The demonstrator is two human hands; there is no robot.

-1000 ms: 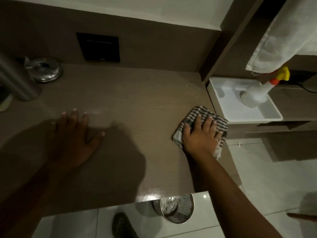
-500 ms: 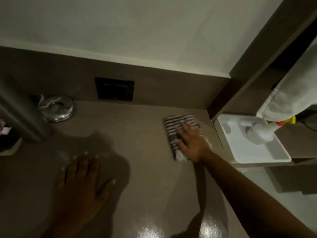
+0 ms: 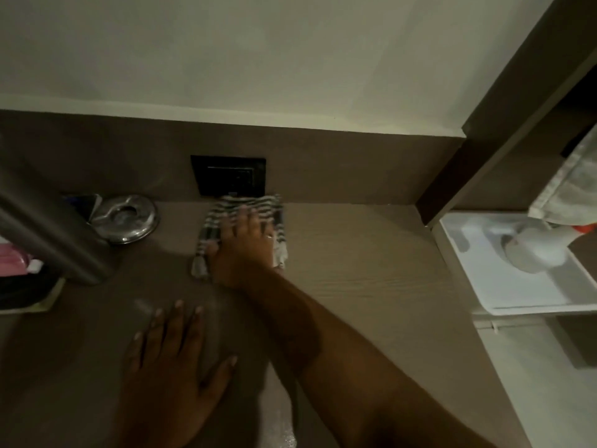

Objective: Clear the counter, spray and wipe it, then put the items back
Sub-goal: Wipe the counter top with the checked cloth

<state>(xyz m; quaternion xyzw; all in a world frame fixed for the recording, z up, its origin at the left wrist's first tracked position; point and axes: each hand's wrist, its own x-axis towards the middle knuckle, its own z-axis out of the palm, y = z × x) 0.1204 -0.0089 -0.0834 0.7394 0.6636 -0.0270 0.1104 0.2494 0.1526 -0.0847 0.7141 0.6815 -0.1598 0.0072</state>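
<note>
A brown wood-grain counter (image 3: 371, 263) fills the view. My right hand (image 3: 247, 250) presses flat on a striped black-and-white cloth (image 3: 213, 224) at the counter's back edge, just below a black wall socket (image 3: 230, 176). My left hand (image 3: 171, 370) lies flat on the counter nearer to me, fingers spread, holding nothing. A white spray bottle (image 3: 536, 248) with an orange and yellow nozzle lies in a white tray (image 3: 517, 292) to the right of the counter.
A round shiny metal dish (image 3: 126, 219) sits at the back left. A tall metal cylinder (image 3: 48, 234) stands at the left edge beside pink and dark items (image 3: 16, 273). A pale towel (image 3: 571, 189) hangs over the tray. A dark wooden post (image 3: 478, 137) bounds the counter's right.
My right hand has slid the cloth from the counter's right front edge back and leftward to the rear wall under the socket. The left hand stays flat on the counter.
</note>
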